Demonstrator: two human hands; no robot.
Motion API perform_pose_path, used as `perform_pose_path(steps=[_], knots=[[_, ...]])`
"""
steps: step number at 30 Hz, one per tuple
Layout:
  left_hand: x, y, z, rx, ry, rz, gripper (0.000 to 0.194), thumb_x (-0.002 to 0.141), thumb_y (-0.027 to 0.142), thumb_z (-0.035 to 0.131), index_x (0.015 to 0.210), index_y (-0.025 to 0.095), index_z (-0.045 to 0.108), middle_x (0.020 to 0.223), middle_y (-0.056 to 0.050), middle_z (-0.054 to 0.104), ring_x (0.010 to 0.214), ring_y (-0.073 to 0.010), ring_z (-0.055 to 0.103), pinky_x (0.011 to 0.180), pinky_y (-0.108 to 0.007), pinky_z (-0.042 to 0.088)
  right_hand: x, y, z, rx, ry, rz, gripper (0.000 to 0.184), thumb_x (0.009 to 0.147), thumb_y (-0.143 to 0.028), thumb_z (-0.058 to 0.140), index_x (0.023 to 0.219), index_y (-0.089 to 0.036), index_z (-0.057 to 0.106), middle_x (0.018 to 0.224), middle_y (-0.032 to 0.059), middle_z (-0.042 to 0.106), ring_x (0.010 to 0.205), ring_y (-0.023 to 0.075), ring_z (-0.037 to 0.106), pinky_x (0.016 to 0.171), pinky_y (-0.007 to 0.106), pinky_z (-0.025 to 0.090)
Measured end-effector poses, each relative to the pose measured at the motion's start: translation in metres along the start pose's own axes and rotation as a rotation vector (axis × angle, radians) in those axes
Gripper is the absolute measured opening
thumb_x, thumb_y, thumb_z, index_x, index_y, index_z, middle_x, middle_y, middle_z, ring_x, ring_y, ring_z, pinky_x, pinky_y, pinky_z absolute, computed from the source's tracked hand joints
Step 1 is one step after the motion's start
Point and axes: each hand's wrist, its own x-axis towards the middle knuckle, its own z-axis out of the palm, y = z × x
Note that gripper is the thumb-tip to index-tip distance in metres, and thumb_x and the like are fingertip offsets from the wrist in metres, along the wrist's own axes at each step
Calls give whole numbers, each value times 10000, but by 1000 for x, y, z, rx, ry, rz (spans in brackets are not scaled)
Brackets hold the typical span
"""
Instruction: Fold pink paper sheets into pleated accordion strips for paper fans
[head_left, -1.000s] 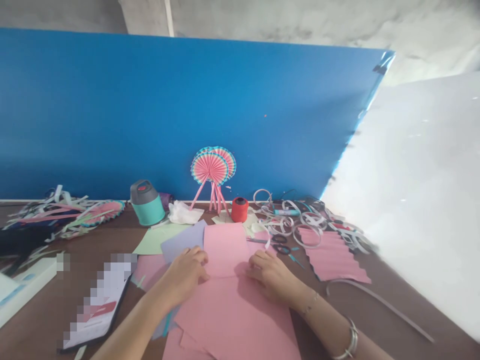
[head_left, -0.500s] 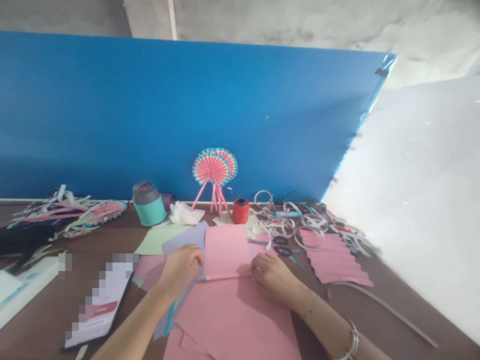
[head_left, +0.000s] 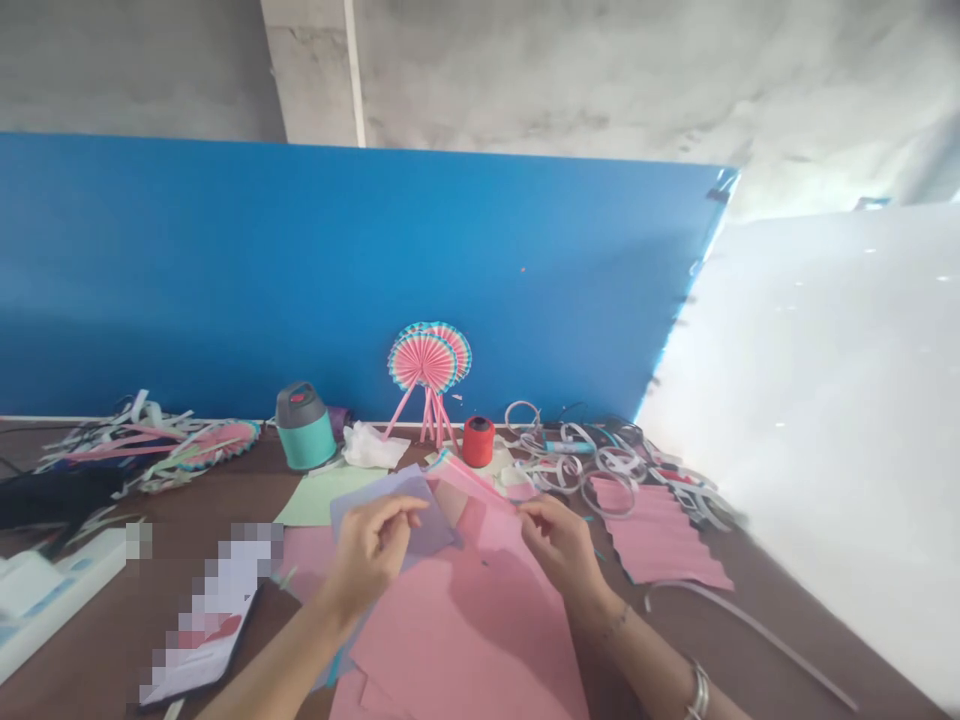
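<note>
Pinching folded pink paper [head_left: 476,482] by end with right hand [head_left: 561,548]; holding nothing in half-open left hand [head_left: 369,548]. Likely light, bendy, easily squashed. Best held at both ends.

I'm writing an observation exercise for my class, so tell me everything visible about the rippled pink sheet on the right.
The rippled pink sheet looks like paper, roughly four-sided, with parallel creases making wavy side edges. Partly opened out, it lies on the brown table, to the right of the right hand, which does not touch it. A pale loop overlaps its far left corner; a pale curved strip lies by its near edge.
</note>
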Motion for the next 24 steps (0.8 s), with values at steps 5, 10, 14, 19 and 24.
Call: perform_pose_path(steps=[5, 10, 14, 19, 24], knots=[[12, 24, 27, -308, -35, -341, 454, 753, 478, 577, 1038, 136, 665, 792, -79, 718, 618, -184, 653, 486, -231, 438, 7, -21, 2, -61, 71, -280, 208, 838, -117, 458, 874, -194, 647, 750, 45, 649, 678, 144, 602, 614, 252, 491], [21, 28, 44, -289, 154, -306, 329, 787, 441, 541, 739, 141, 668, 644, -28, 667, 649, -187, 648, 524, -218, 447, 8, -34, 14, -293, 62, -587, 212, 857, -81, 470, 974, -180, 618, 782, 49, 655, 715, 164, 605, 615, 278, 451], [20, 23, 36, 83, 376, 81, 287, 875, 298, 437, 845, 161, 688, 697, -22, 629, 671, -154, 589, 625, -235, 450, 7, -32, 15, -304, 23, -568, 250, 879, -123, 473, 1097, -191, 575, 894, 70, 643, 786, 174, 594, 663, 296, 454], [12, 14, 30, 692, 292, 537, 363, 900, 107, 387, 1178, 192, 605, 833, -62, 592, 827, -202, 545, 764, -332, 420, -3, -23, 8, -263, 224, -555, 395, 824, -57, 475, 1192, -194, 509, 1017, 99, 583, 972, 213, 544, 821, 357, 423], [-3, -6, 57, 877, -223, 414, 312, 880, 46, 377, 1034, 154, 626, 838, -65, 592, 816, -220, 535, 731, -347, 419, -13, -10, 22, -351, -231, -495, 276, 808, -176, 531, 1082, -172, 563, 1028, 93, 604, 968, 229, 516, 816, 360, 361]])
